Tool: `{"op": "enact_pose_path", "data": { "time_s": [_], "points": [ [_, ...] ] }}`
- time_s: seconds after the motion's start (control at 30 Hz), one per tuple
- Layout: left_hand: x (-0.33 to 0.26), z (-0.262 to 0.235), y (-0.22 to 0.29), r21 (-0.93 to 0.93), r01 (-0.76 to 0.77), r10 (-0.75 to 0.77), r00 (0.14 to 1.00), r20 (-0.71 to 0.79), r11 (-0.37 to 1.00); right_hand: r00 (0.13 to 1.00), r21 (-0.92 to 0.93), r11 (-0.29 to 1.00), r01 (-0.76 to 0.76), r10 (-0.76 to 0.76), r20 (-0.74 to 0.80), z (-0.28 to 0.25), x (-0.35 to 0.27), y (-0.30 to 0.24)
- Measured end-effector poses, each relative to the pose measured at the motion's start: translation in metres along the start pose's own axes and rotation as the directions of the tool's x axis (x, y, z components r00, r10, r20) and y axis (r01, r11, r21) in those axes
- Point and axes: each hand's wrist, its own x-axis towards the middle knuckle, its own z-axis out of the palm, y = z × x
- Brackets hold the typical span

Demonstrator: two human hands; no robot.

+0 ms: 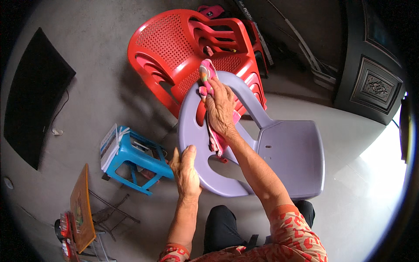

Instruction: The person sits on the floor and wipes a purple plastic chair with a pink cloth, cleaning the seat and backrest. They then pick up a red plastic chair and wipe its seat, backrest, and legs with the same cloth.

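A light purple plastic chair [290, 153] is in front of me, its curved backrest toward the left and its seat to the right. My left hand [187, 172] grips the rim of the backrest at its near left, thumb on top and fingers curled underneath. Over the far part of the backrest, my right hand [221, 107] presses a pink patterned cloth [208, 72] against the plastic. The cloth bunches above the fingers and hangs down past the wrist through the backrest opening. My right forearm covers part of the chair.
Stacked red plastic chairs [166, 41] stand just beyond the purple one. At the left are a blue plastic stool [139, 159] with papers on it, a wooden-topped folding table [83, 209] and a large black screen [37, 100]. A dark carved panel [377, 87] rises at the right.
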Motion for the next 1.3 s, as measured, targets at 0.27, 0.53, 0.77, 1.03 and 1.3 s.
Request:
{"op": "enact_pose_path", "data": {
  "time_s": [0.27,0.53,0.77,1.03,1.3],
  "points": [
    [0.007,0.000,-0.014,-0.070,-0.091,0.094,0.995,0.040,0.993,0.955,0.328,0.925,0.193,-0.254,0.152,-0.037,-0.038,-0.040],
    [-0.003,0.011,0.000,-0.346,0.076,-0.035,0.992,0.123,0.935,0.772,0.375,0.887,0.268,-0.431,0.467,-0.126,-0.088,-0.086],
    [-0.008,0.010,-0.001,-0.399,-0.022,0.112,0.973,0.202,0.917,0.798,0.332,0.890,0.312,-0.435,0.416,-0.116,-0.082,-0.100],
    [-0.001,0.012,-0.009,-0.213,0.019,0.000,0.996,0.086,0.977,0.895,0.147,0.897,0.417,-0.433,0.102,-0.036,-0.006,-0.059],
    [-0.008,0.010,0.001,-0.088,0.004,-0.002,1.000,0.025,0.996,0.953,-0.219,0.931,0.291,-0.302,-0.016,-0.010,0.058,0.030]
  ]
}}
